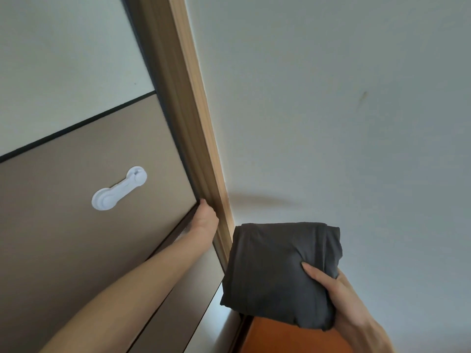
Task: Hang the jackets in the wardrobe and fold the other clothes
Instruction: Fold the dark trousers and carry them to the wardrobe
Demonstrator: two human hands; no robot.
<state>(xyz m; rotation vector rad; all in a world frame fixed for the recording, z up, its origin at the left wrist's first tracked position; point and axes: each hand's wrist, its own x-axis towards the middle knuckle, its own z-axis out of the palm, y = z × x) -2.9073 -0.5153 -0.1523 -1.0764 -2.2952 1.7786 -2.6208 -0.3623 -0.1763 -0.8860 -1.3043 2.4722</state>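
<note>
Left hand [205, 216] gripping wardrobe door [76, 238] edge, white latch [119, 188] near, right hand [339, 296] holding folded garment [277, 271]

No table, shelf or floor shows; only wardrobe door [76, 250], wall [331, 123].

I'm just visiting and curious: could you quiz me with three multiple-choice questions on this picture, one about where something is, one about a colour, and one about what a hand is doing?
1. Where is the white plastic latch?
A. on the brown sliding door panel
B. on the pale wall
C. on the folded cloth

2. What colour is the folded garment?
A. white
B. dark grey
C. orange

3. What is the right hand doing?
A. hanging loose, holding nothing
B. pressing flat on the wall
C. gripping the folded garment

Answers:
1. A: the latch sits on the brown panel, left of the light wooden frame.
2. B: the cloth is dark grey all over.
3. C: its thumb lies on top of the garment and the hand goes beneath, while the left hand touches the door's edge by the frame.
</note>
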